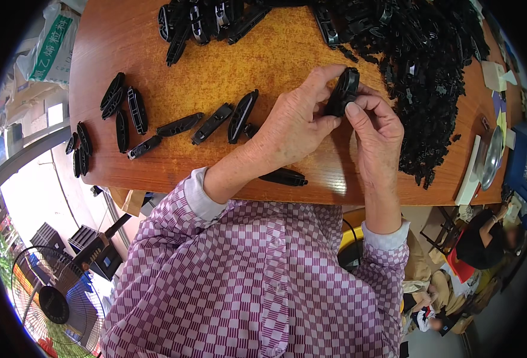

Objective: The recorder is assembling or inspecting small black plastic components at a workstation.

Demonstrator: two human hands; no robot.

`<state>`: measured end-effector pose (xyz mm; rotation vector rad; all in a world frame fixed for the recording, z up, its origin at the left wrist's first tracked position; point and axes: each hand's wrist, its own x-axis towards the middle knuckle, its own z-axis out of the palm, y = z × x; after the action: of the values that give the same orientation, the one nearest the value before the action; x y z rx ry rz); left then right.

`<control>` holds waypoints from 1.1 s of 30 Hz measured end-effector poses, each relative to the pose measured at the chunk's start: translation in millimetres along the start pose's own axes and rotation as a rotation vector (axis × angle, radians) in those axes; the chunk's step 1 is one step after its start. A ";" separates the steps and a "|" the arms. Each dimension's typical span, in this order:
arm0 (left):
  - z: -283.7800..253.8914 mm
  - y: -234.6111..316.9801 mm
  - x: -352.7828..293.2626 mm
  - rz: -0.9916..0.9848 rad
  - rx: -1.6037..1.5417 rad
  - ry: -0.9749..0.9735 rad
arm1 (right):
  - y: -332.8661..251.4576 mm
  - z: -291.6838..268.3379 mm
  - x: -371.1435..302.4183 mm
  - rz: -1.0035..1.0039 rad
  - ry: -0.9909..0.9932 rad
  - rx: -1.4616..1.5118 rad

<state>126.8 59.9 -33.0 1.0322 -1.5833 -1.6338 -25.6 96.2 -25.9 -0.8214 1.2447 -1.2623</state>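
Between my two hands, above the wooden table point(168, 158), a black oblong plastic part point(343, 92) is held tilted upward. My left hand point(296, 119) grips it from the left, forefinger along its upper end and thumb at its lower end. On the other side my right hand point(376, 122) presses its thumb against the lower edge, with the fingers curled behind. Similar black parts lie near my left hand, among them one upright piece point(243, 117) and another piece point(211, 124). One more black part point(284, 176) lies beneath my left wrist, close to the table's near edge.
A large heap of small black parts point(421, 89) covers the table's right side. More long black pieces point(198, 24) lie at the far edge, and several are scattered at left. A clear round dish point(491, 158) stands at right. A fan point(54, 304) is at lower left; people sit at lower right.
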 end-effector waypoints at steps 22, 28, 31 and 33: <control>-33.9 21.4 1.0 -0.064 0.320 -0.239 | -19.1 -25.5 28.7 0.067 -0.401 -0.244; -57.3 8.1 61.3 0.462 0.969 -0.013 | -14.3 -10.6 70.2 -0.530 -0.016 -1.311; -62.6 24.7 72.2 0.850 1.341 0.186 | -6.5 -15.7 76.5 -0.752 0.023 -1.450; -65.7 34.0 74.3 0.982 1.576 0.234 | -7.1 -16.7 72.5 -0.781 0.028 -1.411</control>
<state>144.4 -39.7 -5.1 0.6967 -2.4875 0.5804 -52.8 27.7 -38.2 -2.4681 1.8817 -0.7576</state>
